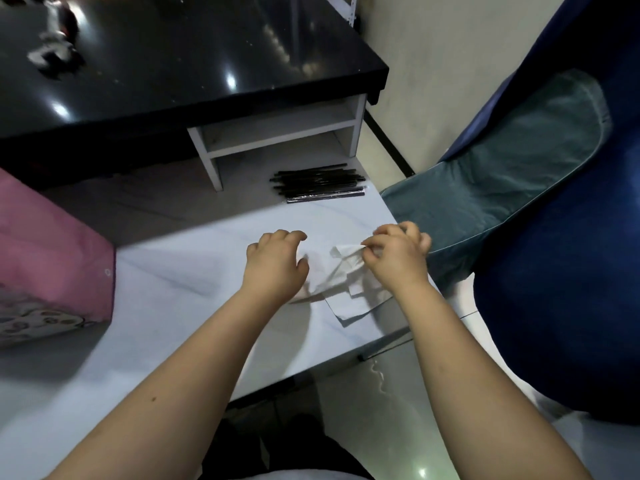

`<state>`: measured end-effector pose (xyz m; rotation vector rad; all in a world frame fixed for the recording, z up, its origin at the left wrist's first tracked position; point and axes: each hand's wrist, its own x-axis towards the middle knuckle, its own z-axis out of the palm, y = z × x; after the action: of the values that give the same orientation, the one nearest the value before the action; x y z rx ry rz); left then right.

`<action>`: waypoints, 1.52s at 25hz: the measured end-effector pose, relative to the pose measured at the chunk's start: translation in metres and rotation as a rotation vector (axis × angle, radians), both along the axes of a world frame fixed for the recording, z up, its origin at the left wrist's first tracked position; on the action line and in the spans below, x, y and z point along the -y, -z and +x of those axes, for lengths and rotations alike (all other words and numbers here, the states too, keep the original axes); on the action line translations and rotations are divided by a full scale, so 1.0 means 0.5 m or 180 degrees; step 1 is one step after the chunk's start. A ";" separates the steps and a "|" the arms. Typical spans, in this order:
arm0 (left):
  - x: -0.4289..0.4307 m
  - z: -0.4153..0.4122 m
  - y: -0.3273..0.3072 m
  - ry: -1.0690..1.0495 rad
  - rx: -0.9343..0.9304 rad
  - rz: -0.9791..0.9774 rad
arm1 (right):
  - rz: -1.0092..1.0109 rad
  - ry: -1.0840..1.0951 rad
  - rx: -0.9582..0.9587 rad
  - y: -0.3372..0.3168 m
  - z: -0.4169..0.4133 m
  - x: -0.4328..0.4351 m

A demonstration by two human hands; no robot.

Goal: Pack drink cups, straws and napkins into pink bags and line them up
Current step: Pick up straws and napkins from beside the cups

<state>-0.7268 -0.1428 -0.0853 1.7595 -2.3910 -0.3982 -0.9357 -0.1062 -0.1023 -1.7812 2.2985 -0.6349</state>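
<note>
Right hand (394, 254) pinches a napkin (341, 271); left hand (277, 261) presses it

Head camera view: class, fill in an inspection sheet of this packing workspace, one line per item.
Surface: pale marbled table.
Job's things: napkins stacked near the right edge; black straws piled behind them; pink bag at left; no cups seen.
Clutter: blurred black-and-white object on the black counter.
Grips: right hand pinches the top napkin; left hand rests on the napkins, fingers curled, hold unclear.
Cables: nothing seen.
Surroundings: white shelf under the counter; teal cushion on a blue seat at right.
</note>
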 end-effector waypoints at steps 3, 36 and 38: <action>-0.008 0.015 -0.034 -0.0026 -0.0022 -0.0139 | -0.0112 -0.0209 -0.0238 -0.041 0.016 -0.001; 0.083 0.996 -0.311 -0.0723 -0.0845 -0.0335 | -0.1518 -0.2073 -0.0415 -0.377 0.964 0.194; 0.109 1.009 -0.303 -0.0520 -0.0681 -0.0131 | -0.1126 -0.2055 -0.0557 -0.346 0.987 0.205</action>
<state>-0.2222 -0.1975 0.0662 1.7790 -2.0793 -0.4847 -0.4421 -0.2085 0.0705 -2.6475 1.5886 -0.8093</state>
